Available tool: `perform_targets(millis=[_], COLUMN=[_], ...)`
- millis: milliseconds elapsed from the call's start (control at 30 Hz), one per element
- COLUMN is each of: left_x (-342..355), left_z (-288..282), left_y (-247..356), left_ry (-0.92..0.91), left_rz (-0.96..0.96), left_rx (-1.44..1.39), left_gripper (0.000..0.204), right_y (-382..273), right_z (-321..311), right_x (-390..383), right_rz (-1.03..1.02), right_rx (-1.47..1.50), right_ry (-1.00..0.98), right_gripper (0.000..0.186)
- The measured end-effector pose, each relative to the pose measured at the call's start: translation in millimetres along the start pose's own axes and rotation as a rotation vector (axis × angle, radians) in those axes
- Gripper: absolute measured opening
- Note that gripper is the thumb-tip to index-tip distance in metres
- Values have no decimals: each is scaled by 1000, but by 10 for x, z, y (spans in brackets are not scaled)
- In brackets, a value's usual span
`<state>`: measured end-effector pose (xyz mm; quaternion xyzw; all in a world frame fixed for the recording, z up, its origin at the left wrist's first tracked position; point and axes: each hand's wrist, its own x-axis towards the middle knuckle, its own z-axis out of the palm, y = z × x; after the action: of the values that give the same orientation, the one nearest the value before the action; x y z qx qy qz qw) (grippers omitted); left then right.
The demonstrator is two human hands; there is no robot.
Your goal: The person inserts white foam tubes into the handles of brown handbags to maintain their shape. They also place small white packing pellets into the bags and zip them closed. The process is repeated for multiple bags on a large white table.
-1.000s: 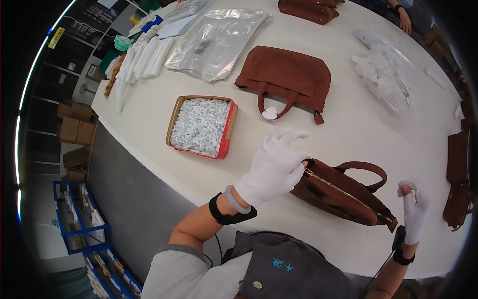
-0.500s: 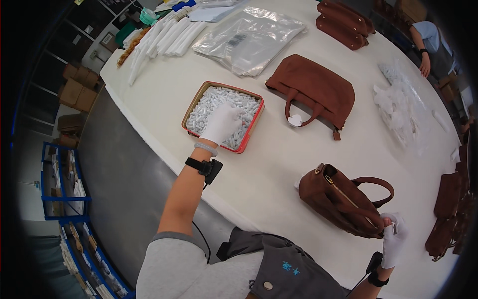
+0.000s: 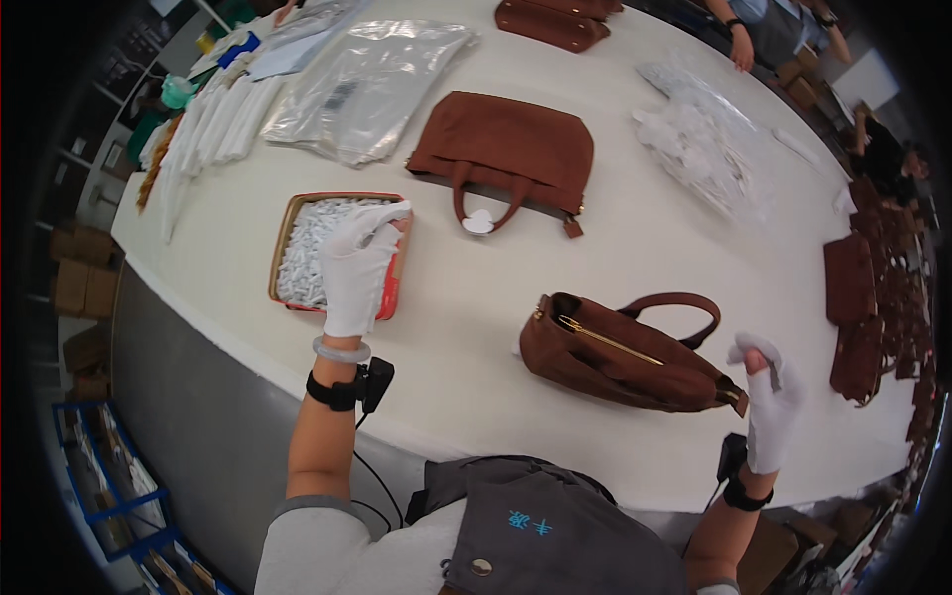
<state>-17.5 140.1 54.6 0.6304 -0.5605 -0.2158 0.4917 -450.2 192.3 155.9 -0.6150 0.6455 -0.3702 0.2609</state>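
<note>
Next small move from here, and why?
Probably shift the left hand from the tin of white pieces toward the nearer brown bag: the hand is over the tin's right side, and the right hand is by the bag's right end. Whether the left holds a piece is unclear.

My left hand (image 3: 355,283) and right hand (image 3: 775,421) wear matt white cloth gloves, and the bag (image 3: 620,367) near my right has a matt brown skin, leather or cloth I cannot tell, with a shiny gold metal zip (image 3: 613,342). The red tin (image 3: 391,288) looks glossy, the clear sleeves (image 3: 372,89) are slick, creased plastic, and my table (image 3: 456,297) has a smooth, dull white top.
</note>
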Motion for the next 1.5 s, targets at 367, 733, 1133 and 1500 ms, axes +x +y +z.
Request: perform_targets(millis=[367, 733, 1133, 1500], left_x=[-331, -489, -369, -460], left_z=[1188, 1201, 977, 1127], left_y=[1328, 1088, 1084, 984], left_ry=[-438, -371, -714, -664], left_rz=[524, 458, 413, 205], left_rx=[-199, -179, 722, 392], left_gripper=[64, 55, 14, 15], right_y=[-563, -556, -329, -56], right_z=[413, 603, 390, 595], right_x=[610, 723, 729, 745], right_rz=[-250, -4, 17, -723], right_rx=[-64, -111, -362, -528], right_ry=[-594, -762, -893, -841], right_gripper=[26, 20, 10, 18])
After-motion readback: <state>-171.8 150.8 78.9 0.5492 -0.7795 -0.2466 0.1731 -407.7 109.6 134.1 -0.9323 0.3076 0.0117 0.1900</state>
